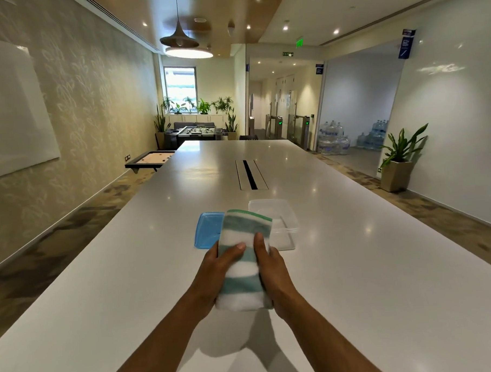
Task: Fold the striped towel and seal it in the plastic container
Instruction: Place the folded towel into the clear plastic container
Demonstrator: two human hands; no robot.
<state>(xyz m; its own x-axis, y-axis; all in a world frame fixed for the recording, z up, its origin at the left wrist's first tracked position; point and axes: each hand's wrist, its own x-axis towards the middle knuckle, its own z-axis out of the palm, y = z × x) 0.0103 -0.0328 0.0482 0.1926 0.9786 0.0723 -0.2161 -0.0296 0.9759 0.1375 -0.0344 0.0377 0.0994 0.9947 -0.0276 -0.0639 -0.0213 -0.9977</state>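
A long white tabletop point(340, 266) runs away from the camera, with a slotted cable tray point(251, 175) set into its middle farther out. Off to the right, on the floor, stands a potted plant point(401, 162); water bottles point(333, 139) are stacked behind a glass wall, and a foosball table point(197, 131) sits at the far end of the room. Nothing lies on the tabletop between the person and the container.

The striped towel point(243, 267), folded into a narrow block of teal and white bands, is held up above the tabletop in front of the person. Its long axis runs away from the camera, leaning slightly right, with a green-edged end pointing at the container.

The towel's far end overlaps, in this view, both the clear plastic container point(282, 226) and the blue lid point(208, 229). The container sits open and upright on the tabletop, and looks empty. The lid lies flat just to its left.

The left hand point(222, 267) clasps the towel's left side, thumb on top. The right hand point(270, 266) grips the right side the same way.
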